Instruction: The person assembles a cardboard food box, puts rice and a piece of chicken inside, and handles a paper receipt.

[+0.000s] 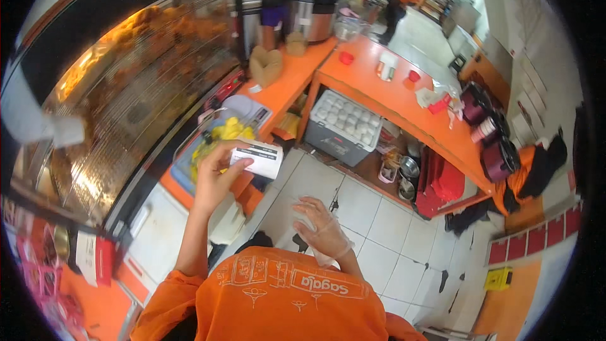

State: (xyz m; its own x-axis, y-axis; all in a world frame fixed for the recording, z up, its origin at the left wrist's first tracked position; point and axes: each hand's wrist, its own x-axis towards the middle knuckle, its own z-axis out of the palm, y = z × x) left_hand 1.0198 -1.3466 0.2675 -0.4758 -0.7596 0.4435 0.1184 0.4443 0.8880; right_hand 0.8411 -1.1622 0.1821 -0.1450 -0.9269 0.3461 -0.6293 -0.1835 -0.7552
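Observation:
My left hand (220,175) pinches a white printed paper slip (258,163) between thumb and fingers, raised in front of me. The slip curls a little and bears dark bands and small writing. A clear plastic glove (348,246) covers my right hand (322,227), which hovers before my chest, fingers loosely apart and holding nothing. Behind the slip are yellow crumpled items (232,128) in a blue tray (179,170), beside a kitchen scale (258,116). Left of my left hand stands a heated glass display case (156,85) holding fried food (142,23).
An orange counter (369,64) bears red cups, dark rice cookers (499,158) and paper items. On its lower shelf sits a grey crate (334,139) packed with round white-topped items. Large steel cookers (310,14) stand at the back. A person (400,7) is farther off. White tiles (397,241) cover the floor.

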